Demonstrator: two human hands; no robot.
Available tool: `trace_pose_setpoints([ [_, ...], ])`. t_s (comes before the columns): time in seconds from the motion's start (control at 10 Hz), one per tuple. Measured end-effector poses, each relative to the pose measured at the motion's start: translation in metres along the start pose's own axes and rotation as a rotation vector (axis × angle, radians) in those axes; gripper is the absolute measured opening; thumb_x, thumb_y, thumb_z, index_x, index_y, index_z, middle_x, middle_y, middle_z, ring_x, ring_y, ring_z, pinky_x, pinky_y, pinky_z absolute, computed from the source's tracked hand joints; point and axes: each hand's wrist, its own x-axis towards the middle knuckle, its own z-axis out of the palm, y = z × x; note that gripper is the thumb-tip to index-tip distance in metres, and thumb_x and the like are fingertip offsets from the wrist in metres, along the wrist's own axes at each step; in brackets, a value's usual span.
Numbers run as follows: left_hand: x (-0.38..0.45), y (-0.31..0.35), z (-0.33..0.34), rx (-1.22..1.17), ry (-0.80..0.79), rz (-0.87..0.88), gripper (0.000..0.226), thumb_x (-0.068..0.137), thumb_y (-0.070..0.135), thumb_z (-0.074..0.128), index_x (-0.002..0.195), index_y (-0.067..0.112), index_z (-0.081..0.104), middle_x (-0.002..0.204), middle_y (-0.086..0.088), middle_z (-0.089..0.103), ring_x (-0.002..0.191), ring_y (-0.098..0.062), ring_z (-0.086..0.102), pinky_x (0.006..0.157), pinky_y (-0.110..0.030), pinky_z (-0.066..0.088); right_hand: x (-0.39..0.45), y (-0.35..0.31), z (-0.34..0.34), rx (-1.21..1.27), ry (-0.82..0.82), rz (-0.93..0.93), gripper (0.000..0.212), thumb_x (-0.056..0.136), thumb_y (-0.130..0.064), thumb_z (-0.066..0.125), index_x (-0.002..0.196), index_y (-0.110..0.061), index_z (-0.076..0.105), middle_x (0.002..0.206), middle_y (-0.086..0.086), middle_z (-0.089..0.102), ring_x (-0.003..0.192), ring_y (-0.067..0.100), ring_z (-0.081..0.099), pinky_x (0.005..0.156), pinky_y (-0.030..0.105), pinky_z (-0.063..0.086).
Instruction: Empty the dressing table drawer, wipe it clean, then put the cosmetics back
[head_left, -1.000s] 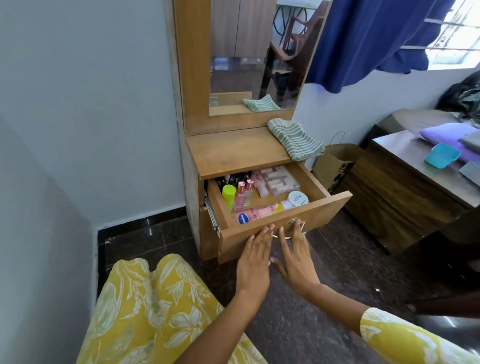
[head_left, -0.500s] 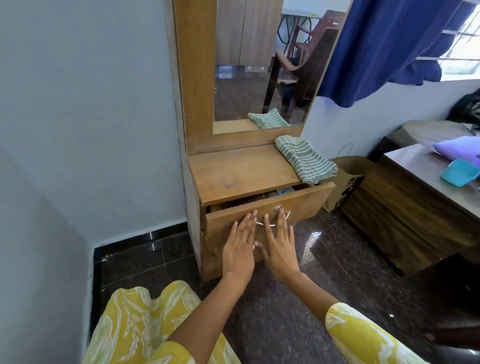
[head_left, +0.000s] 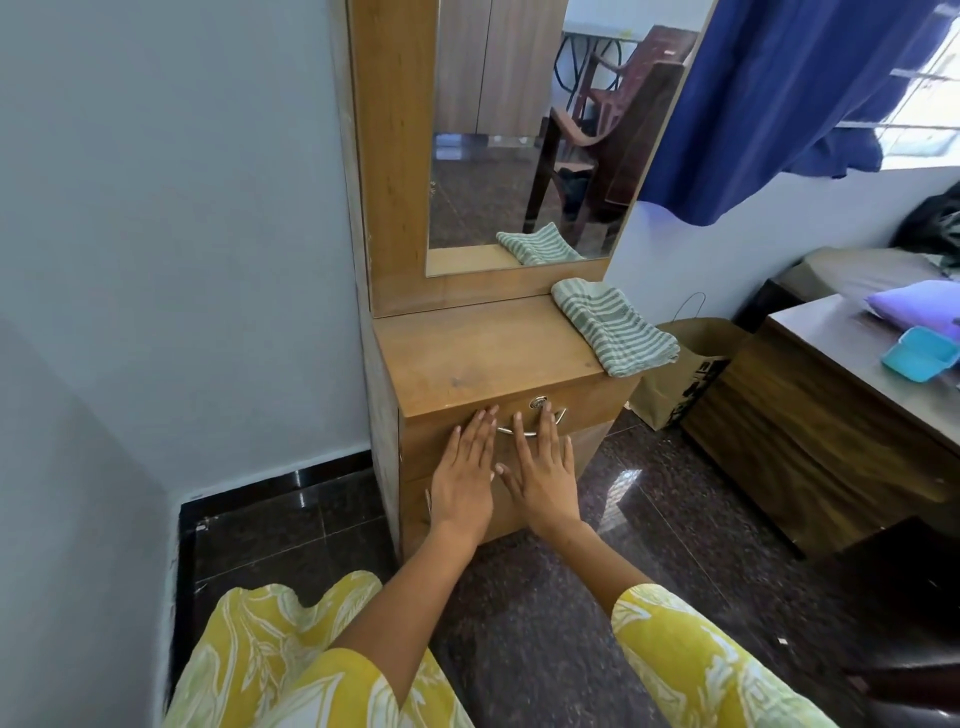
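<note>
Head view: your two hands lie flat against the front of the dressing table drawer (head_left: 587, 415), which a second ago stood pulled out with its cosmetics on show and half a second ago was a crack from closed; it now sits flush under the bench (head_left: 483, 353), its contents hidden. Your left hand (head_left: 464, 475) and right hand (head_left: 543, 475) press side by side with fingers straight and spread, gripping nothing, the right fingertips over the one metal handle (head_left: 558, 418). One round lock (head_left: 538, 402) sits just above it. One striped cloth (head_left: 615, 327) lies at the bench's 2 o'clock corner, doubled in the mirror (head_left: 519, 130). One paper bag (head_left: 685, 364) stands at 3 o'clock; its dark print cannot be read. One blue box (head_left: 919, 358) rests further right.
</note>
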Motion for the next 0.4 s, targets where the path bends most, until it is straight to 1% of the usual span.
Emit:
trace_pose_setpoints([
  [0.1, -0.005, 0.005, -0.009, -0.067, 0.014, 0.001, 0.062, 0.104, 0.029, 0.016, 0.140, 0.003, -0.026, 0.144, -0.012, -0.039, 0.131, -0.023, -0.035, 0.109, -0.038, -0.020, -0.004, 0.002, -0.002, -0.009, -0.007, 0.002, 0.069, 0.098, -0.053, 0.024, 0.150, -0.022, -0.009, 0.157, 0.012, -0.019, 0.147, 0.025, -0.012, 0.118, 0.044, 0.005],
  [0.2, -0.015, 0.004, -0.020, -0.077, 0.025, -0.002, 0.062, 0.104, 0.029, 0.016, 0.142, 0.003, -0.025, 0.143, -0.012, -0.040, 0.131, -0.022, -0.036, 0.108, -0.037, -0.021, -0.013, -0.002, -0.010, 0.079, 0.060, 0.043, 0.066, 0.100, -0.047, 0.025, 0.151, -0.015, -0.004, 0.159, 0.008, -0.011, 0.148, 0.021, -0.006, 0.119, 0.036, 0.002],
  [0.3, -0.023, 0.000, -0.034, -0.078, 0.085, 0.029, 0.062, 0.104, 0.029, 0.015, 0.141, 0.004, -0.027, 0.142, -0.010, -0.042, 0.130, -0.020, -0.038, 0.107, -0.036, -0.024, -0.016, -0.007, -0.018, 0.177, 0.235, 0.029, 0.063, 0.101, -0.038, 0.029, 0.150, -0.008, 0.004, 0.158, 0.005, -0.007, 0.148, 0.020, -0.004, 0.120, 0.033, 0.004],
  [0.4, -0.023, -0.005, -0.050, -0.167, 0.160, 0.054, 0.061, 0.104, 0.028, 0.015, 0.141, 0.007, -0.028, 0.142, -0.006, -0.043, 0.131, -0.016, -0.038, 0.106, -0.036, -0.026, -0.013, -0.014, -0.038, 0.185, 0.391, -0.011, 0.060, 0.100, -0.030, 0.035, 0.149, -0.004, 0.011, 0.156, 0.008, -0.001, 0.147, 0.022, 0.002, 0.119, 0.036, 0.009],
])
